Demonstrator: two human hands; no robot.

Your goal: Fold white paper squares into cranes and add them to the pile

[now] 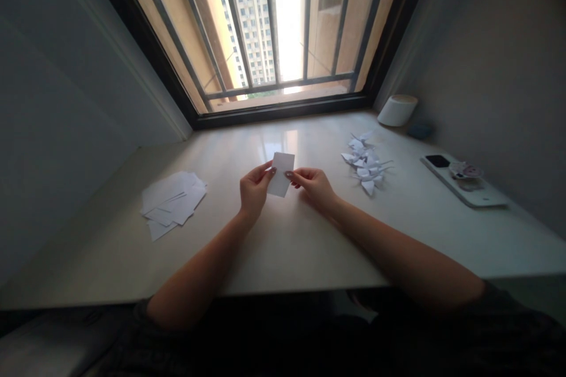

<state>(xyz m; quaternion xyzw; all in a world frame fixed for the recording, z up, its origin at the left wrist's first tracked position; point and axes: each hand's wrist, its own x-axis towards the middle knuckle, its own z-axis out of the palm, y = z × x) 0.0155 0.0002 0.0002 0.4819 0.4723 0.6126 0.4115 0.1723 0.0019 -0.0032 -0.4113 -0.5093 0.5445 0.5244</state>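
Observation:
Between my two hands, above the middle of the white tabletop, is a small white sheet of paper. My left hand pinches its left edge between thumb and fingers. On the opposite edge, my right hand grips it with the thumb on top. The paper looks flat or once folded; I cannot tell which. A loose stack of white paper sheets lies to the left of my left hand. Folded white paper cranes, several of them, are heaped beyond my right hand.
A white phone with a grip on its back lies at the right. Behind it, by the wall, stand a white rounded container and a small dark object. A barred window borders the far edge.

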